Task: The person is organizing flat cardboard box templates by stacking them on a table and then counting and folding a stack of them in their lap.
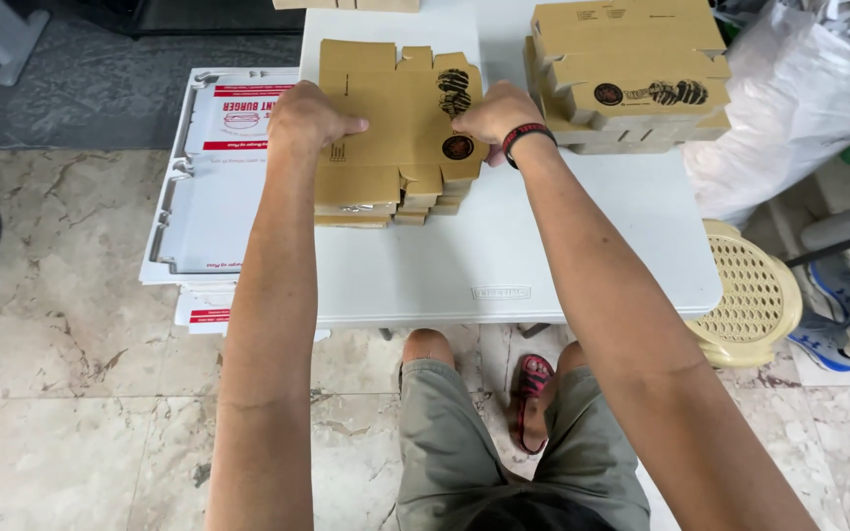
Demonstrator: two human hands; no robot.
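White folding table (504, 265) sitting on marble floor (61, 393), white flat cartons (213, 197) lying at its left edge, folded brown boxes (632, 74) stacking at back right, flat brown box blanks (395, 128) piling mid-table, left hand (305, 120) and right hand (494, 113) pinching closed on the top blank's side edges

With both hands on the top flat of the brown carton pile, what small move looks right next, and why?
Probably lift the top flat carton clear of the pile. The left hand and right hand already pinch its opposite edges, it still lies flat and unfolded on the stack, and bare white table lies in front for folding. Folded boxes stand to the right.
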